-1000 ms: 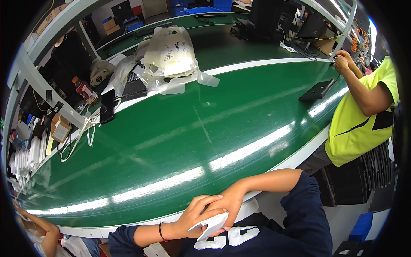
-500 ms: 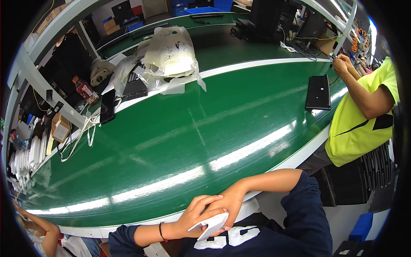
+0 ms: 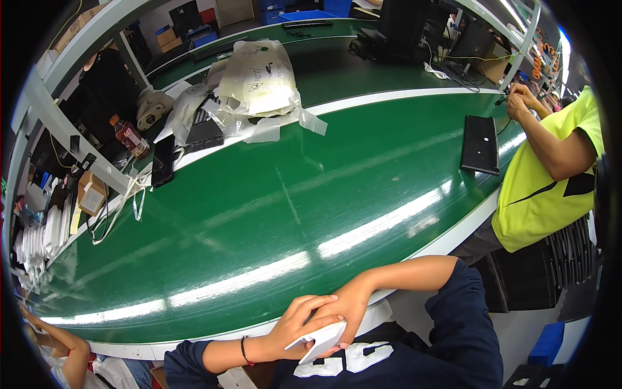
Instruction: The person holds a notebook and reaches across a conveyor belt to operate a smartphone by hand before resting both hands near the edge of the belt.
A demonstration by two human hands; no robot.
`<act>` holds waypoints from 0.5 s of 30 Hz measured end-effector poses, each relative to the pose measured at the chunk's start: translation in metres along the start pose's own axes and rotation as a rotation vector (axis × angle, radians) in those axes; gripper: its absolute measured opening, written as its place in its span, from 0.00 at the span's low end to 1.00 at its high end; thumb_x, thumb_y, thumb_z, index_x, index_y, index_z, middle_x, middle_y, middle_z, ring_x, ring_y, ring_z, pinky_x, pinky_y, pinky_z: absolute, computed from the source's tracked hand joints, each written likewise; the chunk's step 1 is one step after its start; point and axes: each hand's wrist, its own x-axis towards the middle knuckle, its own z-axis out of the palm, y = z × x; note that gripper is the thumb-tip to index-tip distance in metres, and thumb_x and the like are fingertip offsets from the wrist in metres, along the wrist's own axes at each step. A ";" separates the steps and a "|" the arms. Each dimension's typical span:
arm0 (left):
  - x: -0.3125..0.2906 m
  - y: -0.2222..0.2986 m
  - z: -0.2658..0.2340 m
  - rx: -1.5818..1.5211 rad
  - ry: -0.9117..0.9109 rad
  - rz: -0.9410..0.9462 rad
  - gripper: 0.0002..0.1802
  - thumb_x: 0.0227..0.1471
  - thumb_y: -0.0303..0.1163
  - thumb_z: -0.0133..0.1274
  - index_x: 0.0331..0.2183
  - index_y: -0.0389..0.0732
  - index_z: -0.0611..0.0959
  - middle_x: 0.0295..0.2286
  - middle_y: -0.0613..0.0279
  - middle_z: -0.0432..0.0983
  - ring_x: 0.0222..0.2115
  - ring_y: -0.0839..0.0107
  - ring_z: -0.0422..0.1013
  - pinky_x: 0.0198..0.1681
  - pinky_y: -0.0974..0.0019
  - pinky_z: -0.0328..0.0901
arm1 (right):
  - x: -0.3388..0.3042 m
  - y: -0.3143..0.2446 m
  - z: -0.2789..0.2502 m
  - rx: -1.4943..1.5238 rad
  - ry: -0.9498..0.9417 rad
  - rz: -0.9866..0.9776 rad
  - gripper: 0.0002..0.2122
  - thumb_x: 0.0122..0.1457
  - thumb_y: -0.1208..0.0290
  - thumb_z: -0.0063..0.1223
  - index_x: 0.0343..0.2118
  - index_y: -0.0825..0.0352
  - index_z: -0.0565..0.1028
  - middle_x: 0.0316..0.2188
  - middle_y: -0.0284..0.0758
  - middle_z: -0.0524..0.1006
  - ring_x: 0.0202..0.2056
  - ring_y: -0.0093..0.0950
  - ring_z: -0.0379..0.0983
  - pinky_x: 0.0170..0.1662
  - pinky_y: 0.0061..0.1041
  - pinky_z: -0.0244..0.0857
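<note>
Both our hands clasp one white card (image 3: 322, 341) at the green belt's (image 3: 272, 214) near edge: left hand (image 3: 295, 327) under, right hand (image 3: 346, 310) over.

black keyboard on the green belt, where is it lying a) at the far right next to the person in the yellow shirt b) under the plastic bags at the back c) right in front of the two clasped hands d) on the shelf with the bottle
a: the black keyboard lies flat on the green belt at its right end, beside the person in the yellow shirt, far from the left hand and right hand at the near edge.
</note>
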 end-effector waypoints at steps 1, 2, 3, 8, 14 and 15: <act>0.001 0.001 0.000 -0.005 0.010 0.000 0.29 0.31 0.24 0.50 0.44 0.41 0.77 0.52 0.51 0.60 0.47 0.56 0.60 0.52 0.60 0.55 | 0.000 0.000 0.000 0.002 -0.009 0.000 0.13 0.47 0.72 0.58 0.36 0.66 0.71 0.31 0.32 0.74 0.32 0.26 0.68 0.41 0.21 0.62; 0.001 0.002 0.000 -0.010 0.020 0.000 0.30 0.30 0.24 0.49 0.44 0.41 0.77 0.52 0.51 0.60 0.47 0.56 0.60 0.52 0.60 0.55 | 0.001 0.000 -0.001 0.005 -0.018 0.001 0.13 0.47 0.72 0.58 0.36 0.66 0.71 0.31 0.32 0.74 0.33 0.26 0.69 0.41 0.21 0.62; 0.001 0.002 0.000 -0.010 0.020 0.000 0.30 0.30 0.24 0.49 0.44 0.41 0.77 0.52 0.51 0.60 0.47 0.56 0.60 0.52 0.60 0.55 | 0.001 0.000 -0.001 0.004 -0.018 0.001 0.13 0.47 0.72 0.58 0.36 0.66 0.71 0.31 0.32 0.74 0.33 0.26 0.69 0.41 0.21 0.62; 0.000 0.003 -0.001 -0.010 0.005 -0.014 0.29 0.31 0.25 0.51 0.44 0.42 0.77 0.52 0.51 0.60 0.47 0.56 0.60 0.52 0.60 0.56 | 0.001 0.001 0.000 0.011 -0.030 0.010 0.13 0.47 0.72 0.58 0.36 0.66 0.71 0.31 0.32 0.74 0.33 0.25 0.69 0.41 0.21 0.62; -0.004 -0.004 0.001 0.025 -0.014 0.011 0.27 0.34 0.25 0.51 0.43 0.42 0.78 0.52 0.52 0.60 0.47 0.56 0.60 0.51 0.60 0.56 | 0.000 -0.001 0.001 -0.005 -0.003 0.026 0.12 0.47 0.72 0.58 0.35 0.66 0.71 0.30 0.32 0.74 0.32 0.25 0.68 0.40 0.21 0.62; -0.004 -0.004 0.001 0.024 -0.016 0.011 0.27 0.34 0.25 0.51 0.43 0.42 0.78 0.52 0.52 0.60 0.47 0.56 0.60 0.51 0.60 0.56 | 0.000 -0.001 0.001 -0.001 -0.004 0.024 0.12 0.47 0.73 0.58 0.35 0.66 0.71 0.30 0.32 0.74 0.32 0.25 0.68 0.40 0.21 0.62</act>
